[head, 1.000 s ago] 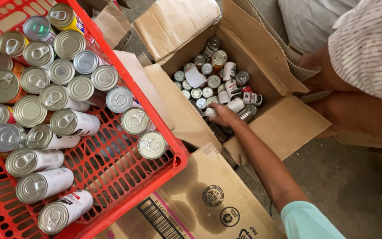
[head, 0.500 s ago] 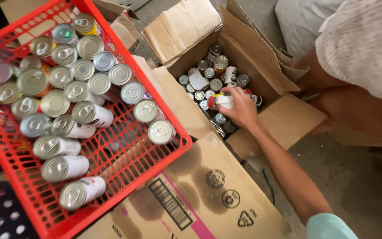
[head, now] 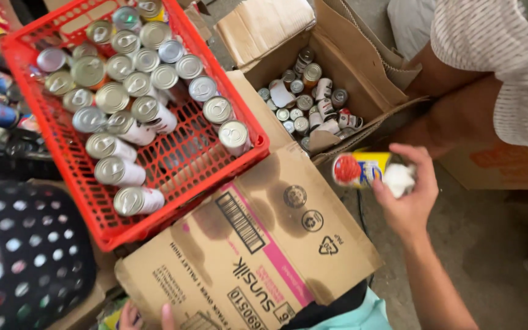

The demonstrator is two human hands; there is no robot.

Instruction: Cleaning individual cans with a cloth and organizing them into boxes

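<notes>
**What the view does not show clearly**

The can [head: 362, 168] in the right hand [head: 407, 201] is blurred, and the fingers [head: 426, 171] cover its far end. Left of the can, the red crate [head: 249, 156] is cut by the top edge. The left hand [head: 145, 318] shows only fingertips at the bottom edge, under the flattened cardboard box [head: 258, 244]. The small cans in the open carton [head: 349, 61] above the can are too small to tell apart.

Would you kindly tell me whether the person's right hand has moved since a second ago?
Yes. The right hand has come out of the open cardboard box of cans and now holds a red-and-yellow can outside the box's near flap.
</notes>
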